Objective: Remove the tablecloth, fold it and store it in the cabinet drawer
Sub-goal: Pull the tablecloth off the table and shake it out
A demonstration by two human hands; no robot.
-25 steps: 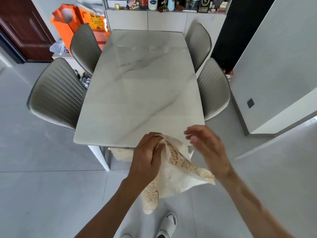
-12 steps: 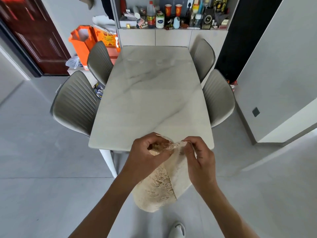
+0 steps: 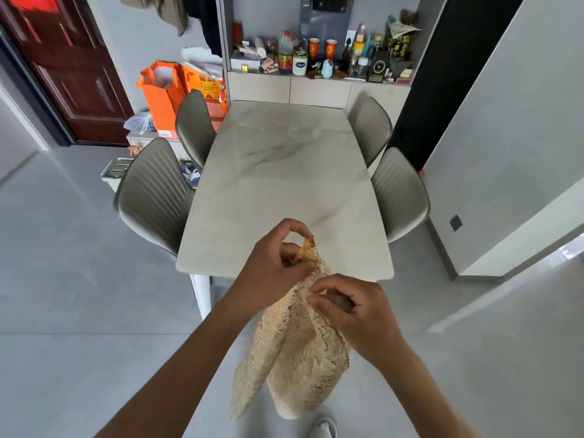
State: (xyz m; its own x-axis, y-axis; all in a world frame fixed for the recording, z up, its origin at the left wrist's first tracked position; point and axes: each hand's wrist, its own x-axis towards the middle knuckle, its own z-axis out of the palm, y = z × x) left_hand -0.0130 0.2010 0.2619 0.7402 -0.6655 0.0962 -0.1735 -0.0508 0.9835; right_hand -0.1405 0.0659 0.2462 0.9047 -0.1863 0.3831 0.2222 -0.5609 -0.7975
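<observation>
The fingers (image 3: 319, 303) of the right hand (image 3: 357, 314) are curled tight, pinching the upper edge of the cream lace tablecloth (image 3: 294, 358) between thumb and forefinger. Just above and to their left, the left hand (image 3: 275, 267) also has its fingers curled round the cloth, gripping a bunched corner whose golden fringe pokes up past the knuckles. Below both sets of fingers the tablecloth hangs loose in long folds, clear of the table, its lower end near a white slipper (image 3: 324, 428) on the grey floor. Just beyond the fingers lies the near edge of the marble-topped dining table (image 3: 284, 191). Four grey ribbed chairs stand tucked in along its sides, the nearest left one (image 3: 151, 197) and the nearest right one (image 3: 401, 194) closest to the hands. Far beyond the fingers, at the table's other end, stands a pale cabinet (image 3: 319, 91), its top crowded with bottles, cups and small boxes. Off to the far left are orange paper bags (image 3: 161, 90) and a dark red door (image 3: 69, 64).
</observation>
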